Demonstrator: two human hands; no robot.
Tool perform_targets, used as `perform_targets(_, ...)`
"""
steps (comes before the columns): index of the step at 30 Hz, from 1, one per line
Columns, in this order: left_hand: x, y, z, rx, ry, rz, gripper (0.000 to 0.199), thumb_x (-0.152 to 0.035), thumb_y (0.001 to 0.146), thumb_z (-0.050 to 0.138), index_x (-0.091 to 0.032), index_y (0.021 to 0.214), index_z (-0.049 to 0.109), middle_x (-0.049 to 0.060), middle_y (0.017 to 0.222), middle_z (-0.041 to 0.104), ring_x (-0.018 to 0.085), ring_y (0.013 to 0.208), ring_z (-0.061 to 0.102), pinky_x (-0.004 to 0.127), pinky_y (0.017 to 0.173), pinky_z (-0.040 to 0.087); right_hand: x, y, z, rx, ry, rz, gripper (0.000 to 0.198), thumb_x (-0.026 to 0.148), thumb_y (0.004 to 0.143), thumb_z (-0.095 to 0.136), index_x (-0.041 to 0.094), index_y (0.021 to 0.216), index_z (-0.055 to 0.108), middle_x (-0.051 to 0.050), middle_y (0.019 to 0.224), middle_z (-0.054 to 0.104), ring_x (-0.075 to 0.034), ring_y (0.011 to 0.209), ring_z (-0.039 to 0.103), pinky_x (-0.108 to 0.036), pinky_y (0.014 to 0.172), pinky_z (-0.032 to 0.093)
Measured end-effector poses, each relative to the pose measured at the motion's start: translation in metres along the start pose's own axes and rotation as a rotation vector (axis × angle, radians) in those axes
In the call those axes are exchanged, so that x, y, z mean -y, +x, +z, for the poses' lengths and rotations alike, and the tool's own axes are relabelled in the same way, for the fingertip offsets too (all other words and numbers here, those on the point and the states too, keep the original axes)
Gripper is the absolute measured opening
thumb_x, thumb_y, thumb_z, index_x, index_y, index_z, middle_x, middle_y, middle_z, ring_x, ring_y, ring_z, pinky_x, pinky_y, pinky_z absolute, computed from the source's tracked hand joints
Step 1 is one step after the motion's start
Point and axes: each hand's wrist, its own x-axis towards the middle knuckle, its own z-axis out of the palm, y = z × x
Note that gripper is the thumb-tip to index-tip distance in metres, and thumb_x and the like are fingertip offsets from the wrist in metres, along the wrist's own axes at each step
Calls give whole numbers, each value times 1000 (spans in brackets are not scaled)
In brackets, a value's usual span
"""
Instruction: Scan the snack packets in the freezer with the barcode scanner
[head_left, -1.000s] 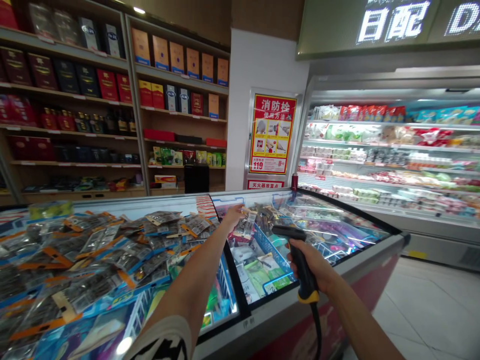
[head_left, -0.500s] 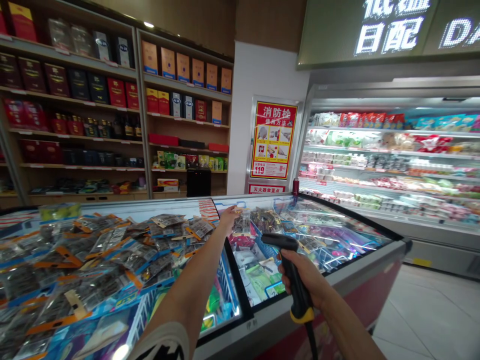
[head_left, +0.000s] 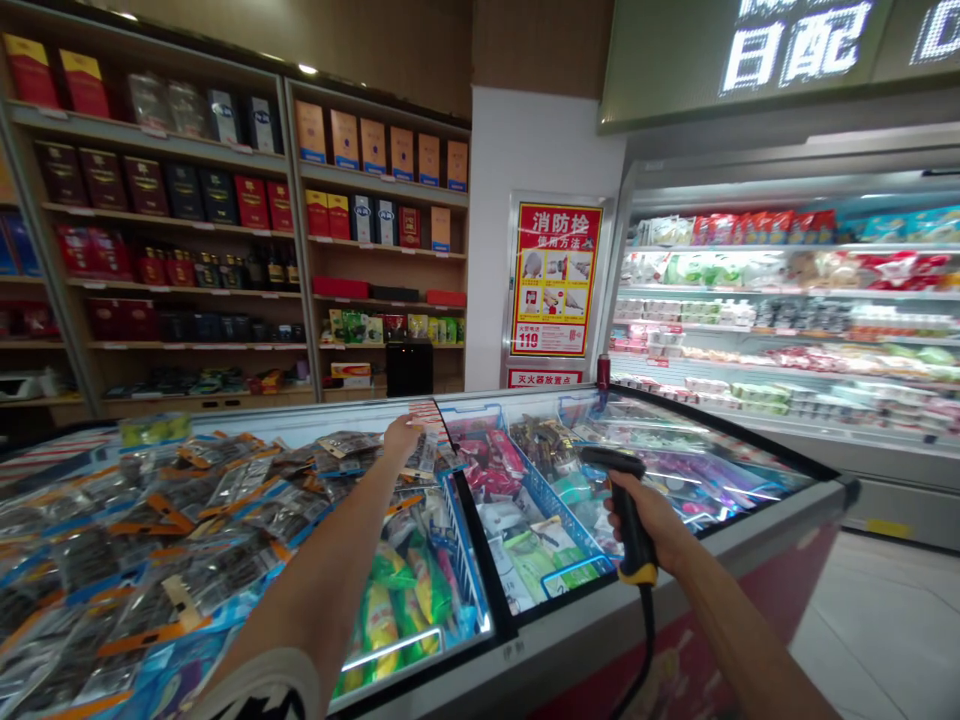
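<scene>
My left hand [head_left: 403, 437] reaches over the far part of the freezer, closed on the edge of a clear snack packet [head_left: 424, 456] with dark contents. The packet hangs beside the dark divider bar. Many similar packets [head_left: 247, 490] with orange and blue edges lie heaped on the freezer top to the left of my arm. My right hand [head_left: 651, 520] is wrapped round the grip of a black and yellow barcode scanner [head_left: 636, 535], held above the right glass. Its cable hangs down in front of the freezer.
The chest freezer [head_left: 525, 648] holds blue baskets [head_left: 555, 490] of wrapped goods, with green and yellow packs [head_left: 409, 590] at the front. A red can [head_left: 603, 371] stands on the back rim. Behind are shelves of boxes [head_left: 217, 190], a fire-hydrant poster [head_left: 556, 280] and a lit fridge [head_left: 780, 300].
My left hand has moved left across the divider with the snack packet, toward the heap. My right hand still holds the scanner, which appears slightly further right as the view has turned left.
</scene>
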Motion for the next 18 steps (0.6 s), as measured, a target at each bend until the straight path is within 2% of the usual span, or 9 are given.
perform_targets(3, 3, 4, -21, -46, 239, -8, 35, -9, 66, 50, -12, 100, 57, 11, 89, 63, 23, 88, 56, 29, 72, 41, -2, 10, -16, -46, 26, -1, 19, 34, 68, 56, 17, 71, 50, 4, 47, 50, -8, 35, 45, -20, 31, 38)
perform_targets(5, 0, 2, -27, -86, 359, -1, 40, -8, 65, 49, -10, 105, 54, 15, 98, 59, 26, 97, 51, 32, 79, 39, -2, 14, -28, -89, 39, 5, 18, 34, 68, 56, 17, 71, 50, 4, 47, 50, -8, 35, 45, -20, 31, 38)
perform_targets(7, -7, -4, -23, -149, 456, 24, 44, -10, 65, 49, -10, 109, 52, 17, 106, 54, 30, 104, 46, 37, 83, 36, -1, 18, -41, -141, 45, 12, 18, 33, 68, 57, 17, 70, 50, 4, 46, 50, -8, 35, 46, -20, 31, 38)
perform_targets(9, -19, -14, -8, -197, 540, 81, 43, -11, 67, 46, -13, 110, 52, 16, 113, 49, 31, 106, 43, 40, 83, 36, -1, 19, -53, -173, 53, 5, 18, 33, 67, 57, 16, 70, 50, 3, 46, 50, -8, 35, 46, -21, 32, 39)
perform_targets(11, -36, -29, 19, -169, 541, 169, 42, -10, 69, 42, -16, 109, 52, 13, 117, 46, 29, 107, 41, 39, 84, 35, -1, 20, -65, -189, 69, -3, 18, 33, 67, 57, 16, 70, 50, 3, 46, 50, -8, 35, 45, -21, 32, 38)
perform_targets(13, -56, -51, 58, -50, 517, 279, 40, -10, 70, 41, -16, 107, 53, 11, 120, 44, 26, 110, 38, 36, 89, 32, -2, 20, -76, -203, 90, -1, 18, 33, 68, 57, 16, 70, 50, 3, 46, 50, -8, 35, 44, -21, 32, 38)
perform_targets(18, -94, -124, 169, 446, 403, 616, 38, -9, 72, 41, -17, 107, 53, 9, 119, 47, 20, 111, 39, 31, 93, 28, -2, 20, -100, -261, 106, -4, 17, 32, 68, 56, 17, 68, 50, 3, 46, 49, -8, 36, 44, -20, 32, 38)
